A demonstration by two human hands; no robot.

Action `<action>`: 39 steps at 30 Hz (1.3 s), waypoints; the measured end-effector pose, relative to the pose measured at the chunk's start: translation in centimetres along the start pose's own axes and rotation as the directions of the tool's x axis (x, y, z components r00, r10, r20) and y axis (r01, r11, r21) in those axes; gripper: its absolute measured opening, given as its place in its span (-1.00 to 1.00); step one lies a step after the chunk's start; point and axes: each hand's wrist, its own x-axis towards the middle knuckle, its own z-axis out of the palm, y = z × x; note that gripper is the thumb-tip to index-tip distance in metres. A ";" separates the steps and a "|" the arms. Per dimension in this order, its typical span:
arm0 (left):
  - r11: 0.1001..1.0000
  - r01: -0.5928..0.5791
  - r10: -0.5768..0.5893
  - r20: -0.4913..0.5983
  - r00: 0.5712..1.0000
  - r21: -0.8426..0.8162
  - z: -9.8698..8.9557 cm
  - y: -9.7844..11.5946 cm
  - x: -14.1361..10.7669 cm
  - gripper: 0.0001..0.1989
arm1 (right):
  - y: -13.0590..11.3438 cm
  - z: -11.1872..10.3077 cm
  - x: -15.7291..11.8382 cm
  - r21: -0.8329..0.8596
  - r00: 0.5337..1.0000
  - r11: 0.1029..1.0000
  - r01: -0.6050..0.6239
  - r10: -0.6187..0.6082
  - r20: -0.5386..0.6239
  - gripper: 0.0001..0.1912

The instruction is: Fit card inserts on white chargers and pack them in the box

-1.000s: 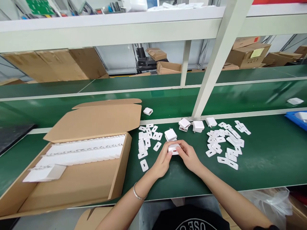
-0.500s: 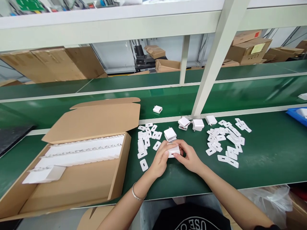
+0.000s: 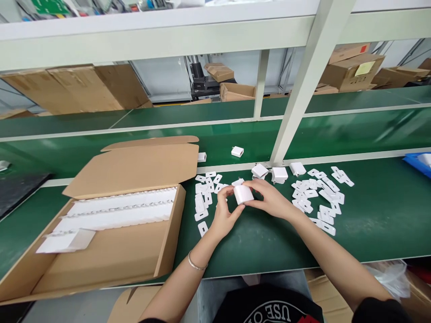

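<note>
A white charger (image 3: 243, 194) is pinched between my two hands above the green table. My left hand (image 3: 225, 212) grips its left side with thumb and fingers, while my right hand (image 3: 267, 197) holds its right side. Just behind it another white charger (image 3: 238, 181) is partly hidden by my fingers. More chargers (image 3: 279, 174) lie by the foot of the post. Small white slotted plates (image 3: 201, 202) are scattered to the left, and a larger spread of such plates (image 3: 326, 213) lies to the right.
An open cardboard box (image 3: 128, 255) at left contains rows of white pieces (image 3: 124, 211). A slanted post (image 3: 299, 94) rises from the table's back edge. Behind it, a green belt (image 3: 215, 139) carries white chargers (image 3: 237, 151). A blue tray (image 3: 417, 163) sits at far right.
Both hands have lifted and turned the charger, showing a plain face instead of its slotted end. Chargers on the belt have shifted right, and another shows beside the box flap.
</note>
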 end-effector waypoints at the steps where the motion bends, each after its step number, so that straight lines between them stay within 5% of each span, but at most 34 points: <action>1: 1.000 0.021 -0.021 -0.011 1.000 -0.005 0.1 -0.2 0.1 -0.45 | 0.1 -0.4 0.8 -0.034 1.000 0.999 0.001 -0.001 -0.003 -0.56; 8: 0.991 0.132 -0.132 0.001 0.991 0.000 -0.2 -0.8 0.7 -0.42 | -0.4 -1.8 3.9 -0.170 0.991 0.985 -0.027 0.049 0.125 -0.58; 17: 0.912 0.224 -0.241 -0.008 0.970 -0.344 -0.5 1.0 1.0 -0.50 | -1.1 1.8 1.1 0.266 0.990 0.954 -0.141 0.142 0.013 -0.52; 22: 0.946 0.162 -0.175 -0.023 0.984 -0.280 -0.9 1.7 0.8 -0.65 | -1.9 3.7 0.5 0.274 0.979 0.947 -0.167 0.191 -0.064 -0.52; 32: 0.961 0.057 -0.051 0.031 0.998 -0.269 -1.1 1.8 0.9 -0.75 | -1.3 3.2 0.5 0.265 0.992 0.962 -0.066 0.092 -0.090 -0.52; 39: 0.979 0.007 -0.007 0.002 1.000 -0.204 -0.8 1.3 0.2 -0.76 | -1.0 4.7 -0.3 0.216 0.984 0.976 -0.029 0.066 -0.166 -0.48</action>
